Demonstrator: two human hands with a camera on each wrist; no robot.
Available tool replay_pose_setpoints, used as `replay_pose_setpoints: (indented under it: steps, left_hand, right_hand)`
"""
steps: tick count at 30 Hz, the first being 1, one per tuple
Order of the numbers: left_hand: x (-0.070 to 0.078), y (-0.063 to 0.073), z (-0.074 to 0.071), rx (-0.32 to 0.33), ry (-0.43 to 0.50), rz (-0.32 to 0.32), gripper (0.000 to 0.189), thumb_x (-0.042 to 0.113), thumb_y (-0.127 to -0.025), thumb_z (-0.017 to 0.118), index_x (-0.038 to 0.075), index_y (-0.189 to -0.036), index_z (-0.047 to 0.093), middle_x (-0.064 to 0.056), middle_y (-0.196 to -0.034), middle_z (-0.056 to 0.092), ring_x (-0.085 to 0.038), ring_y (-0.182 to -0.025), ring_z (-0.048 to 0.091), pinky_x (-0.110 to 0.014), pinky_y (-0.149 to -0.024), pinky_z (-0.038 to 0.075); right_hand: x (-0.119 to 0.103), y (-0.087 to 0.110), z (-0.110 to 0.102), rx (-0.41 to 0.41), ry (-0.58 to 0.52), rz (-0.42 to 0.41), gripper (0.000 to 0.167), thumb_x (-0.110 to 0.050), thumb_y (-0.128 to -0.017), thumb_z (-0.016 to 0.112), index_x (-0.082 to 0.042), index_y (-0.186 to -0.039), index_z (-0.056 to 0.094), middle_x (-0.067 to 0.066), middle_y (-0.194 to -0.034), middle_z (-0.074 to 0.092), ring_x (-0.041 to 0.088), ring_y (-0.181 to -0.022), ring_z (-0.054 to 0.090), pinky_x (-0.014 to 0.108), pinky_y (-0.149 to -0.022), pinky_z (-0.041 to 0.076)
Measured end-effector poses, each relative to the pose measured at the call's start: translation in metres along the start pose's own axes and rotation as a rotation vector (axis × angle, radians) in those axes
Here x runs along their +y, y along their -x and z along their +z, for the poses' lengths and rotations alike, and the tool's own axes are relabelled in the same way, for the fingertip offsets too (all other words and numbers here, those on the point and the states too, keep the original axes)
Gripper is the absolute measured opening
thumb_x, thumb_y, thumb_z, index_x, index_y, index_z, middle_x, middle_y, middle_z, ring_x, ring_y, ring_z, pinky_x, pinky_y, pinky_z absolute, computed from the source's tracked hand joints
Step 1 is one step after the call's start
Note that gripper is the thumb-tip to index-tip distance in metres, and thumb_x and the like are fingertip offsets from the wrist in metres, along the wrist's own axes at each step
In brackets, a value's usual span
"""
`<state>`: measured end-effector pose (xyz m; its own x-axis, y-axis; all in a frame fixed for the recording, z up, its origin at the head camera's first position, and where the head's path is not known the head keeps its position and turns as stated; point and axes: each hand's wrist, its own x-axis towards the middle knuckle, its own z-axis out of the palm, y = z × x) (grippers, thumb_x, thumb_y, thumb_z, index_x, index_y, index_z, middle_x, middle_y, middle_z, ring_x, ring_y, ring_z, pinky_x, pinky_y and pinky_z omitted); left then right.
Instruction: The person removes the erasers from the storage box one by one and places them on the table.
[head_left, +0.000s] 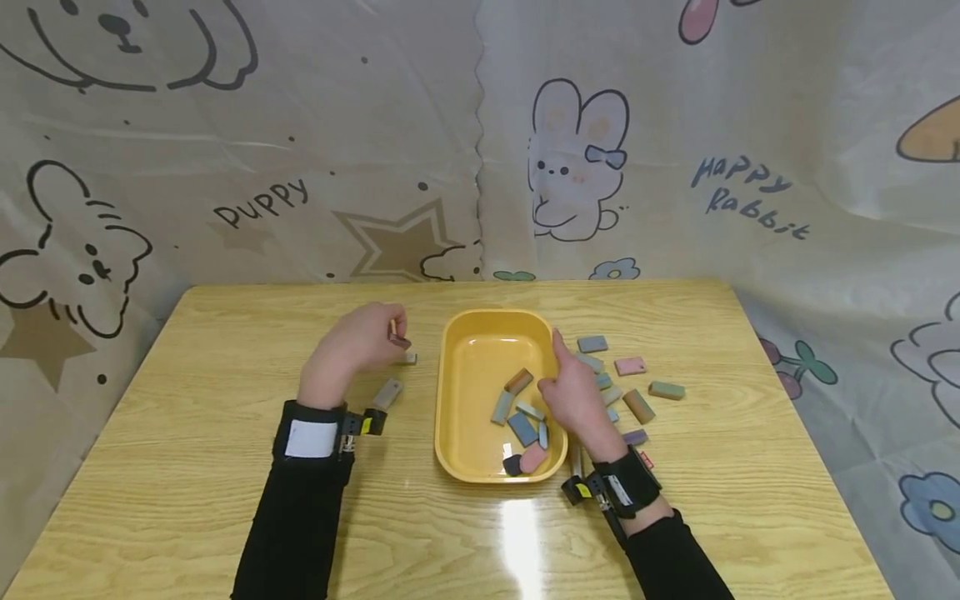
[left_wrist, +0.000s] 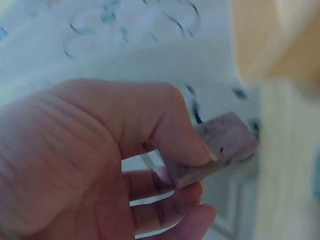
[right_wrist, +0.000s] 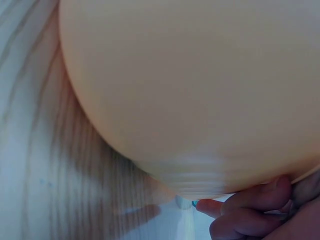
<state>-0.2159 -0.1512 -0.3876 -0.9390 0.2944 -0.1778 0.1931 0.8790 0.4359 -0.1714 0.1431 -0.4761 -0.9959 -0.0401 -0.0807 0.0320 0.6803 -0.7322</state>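
My left hand (head_left: 356, 337) pinches a small dull-pink rectangular block (left_wrist: 225, 140) between thumb and fingers, left of the yellow tub (head_left: 468, 400). Dark specks mark the block's face in the left wrist view. Below that hand lie a grey block (head_left: 387, 393) and a pale block (head_left: 411, 359), partly hidden by it. On the tub's right rim, my right hand (head_left: 577, 396) grips with the thumb over the inner side and the fingers outside. Inside the tub are several blocks, among them a brown one (head_left: 518, 381), a blue one (head_left: 522, 429) and a pink one (head_left: 533, 458).
Right of the tub, several loose blocks lie scattered, including a green one (head_left: 667, 390), a pink speckled one (head_left: 631, 366) and a brown one (head_left: 639, 406). The wooden table (head_left: 187, 467) ends at a printed cloth (head_left: 405, 125) behind.
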Motion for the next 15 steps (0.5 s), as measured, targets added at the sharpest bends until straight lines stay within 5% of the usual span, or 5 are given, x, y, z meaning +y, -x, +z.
replay_pose_setpoints:
  steps: [4,7,15]
  left_hand:
    - [-0.036,0.004,0.012,-0.033,-0.044,-0.076,0.005,0.006,-0.083,0.061,0.007,-0.087,0.058,-0.007,-0.079,0.055,-0.022,-0.067,0.049,-0.033,-0.057,0.038]
    - [-0.053,0.006,0.022,-0.074,-0.062,-0.112,0.008,0.003,-0.081,0.060,0.006,-0.089,0.059,-0.007,-0.083,0.056,-0.022,-0.071,0.049,-0.033,-0.059,0.038]
    - [-0.061,0.006,0.024,-0.133,-0.061,-0.134,0.013,0.012,-0.087,0.064,0.008,-0.098,0.059,-0.007,-0.086,0.057,-0.022,-0.072,0.050,-0.034,-0.059,0.039]
  right_hand:
    - [0.001,-0.001,0.001,-0.003,-0.007,0.011,0.078,-0.003,-0.087,0.054,-0.006,-0.155,0.016,0.026,-0.123,0.058,0.017,-0.043,0.046,0.031,-0.046,0.045]
    - [0.002,-0.001,0.002,-0.008,-0.008,0.015,0.078,-0.003,-0.087,0.054,-0.007,-0.155,0.015,0.025,-0.129,0.056,0.017,-0.043,0.046,0.032,-0.046,0.045]
    - [0.001,-0.001,0.000,-0.003,-0.010,0.011,0.079,-0.003,-0.087,0.054,-0.006,-0.155,0.015,0.024,-0.111,0.063,0.017,-0.042,0.045,0.032,-0.045,0.045]
